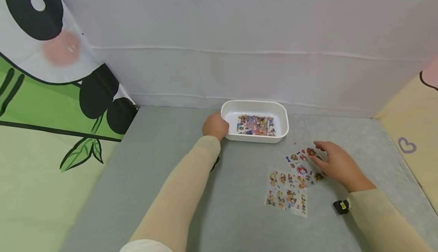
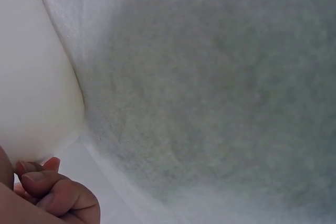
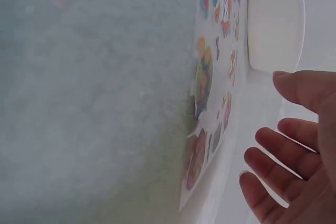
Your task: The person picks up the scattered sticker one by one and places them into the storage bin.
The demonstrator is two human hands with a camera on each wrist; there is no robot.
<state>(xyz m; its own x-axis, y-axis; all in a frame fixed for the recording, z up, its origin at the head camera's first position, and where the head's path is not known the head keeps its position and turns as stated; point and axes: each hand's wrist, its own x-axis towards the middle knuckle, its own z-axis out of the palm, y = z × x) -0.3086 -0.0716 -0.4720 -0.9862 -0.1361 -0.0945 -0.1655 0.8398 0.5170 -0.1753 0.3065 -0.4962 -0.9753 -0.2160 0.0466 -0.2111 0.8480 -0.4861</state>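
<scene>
1. The place looked like a small draped booth; whether it stood in a home, studio or office could not be told.
2. A creased white cloth (image 1: pixel 239 27) walled off the back.
3. At the left hung a green cartoon print (image 1: pixel 44 103), with a large eye, a pink cheek and leaves.
4. At the right was a yellow print (image 1: pixel 398 111) with a purple heart (image 1: pixel 407 145).
5. The grey desk (image 1: pixel 161 157) bore a tray (image 1: pixel 254 139) and stickers (image 1: pixel 286 195).
</scene>
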